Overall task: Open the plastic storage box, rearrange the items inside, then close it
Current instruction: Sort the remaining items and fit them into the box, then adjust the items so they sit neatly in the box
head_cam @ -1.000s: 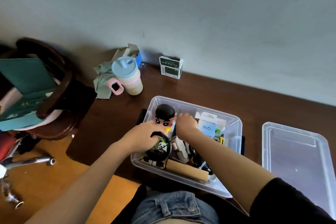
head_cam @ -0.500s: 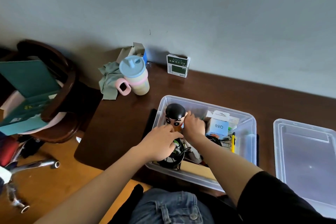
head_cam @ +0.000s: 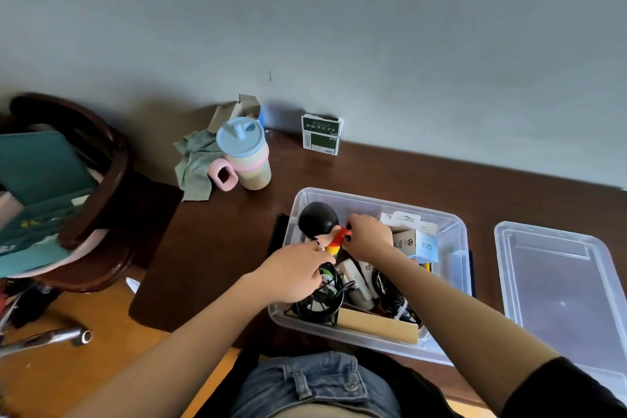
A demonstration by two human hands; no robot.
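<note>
Head view: both hands, left (head_cam: pixel 294 273) and right (head_cam: pixel 368 236), pinch a black-haired figurine (head_cam: pixel 320 224) inside the open storage box (head_cam: pixel 454 231) (lid (head_cam: pixel 556 285) beside it) on the surface (head_cam: pixel 217 241).

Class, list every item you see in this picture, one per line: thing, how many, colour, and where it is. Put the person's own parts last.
storage box: 1, clear, desk centre, open
lid: 1, clear, right of box
figurine: 1, black-haired, box's left end
wooden block: 1, tan, box's near side
Q88 carton: 1, pale blue, inside box
cup: 1, blue lid, pink handle, desk's left
cloth: 1, grey-green, beside cup
green packet: 1, by wall
chair: 1, dark wood, far left
left hand: 1, in box
right hand: 1, on figurine
</note>
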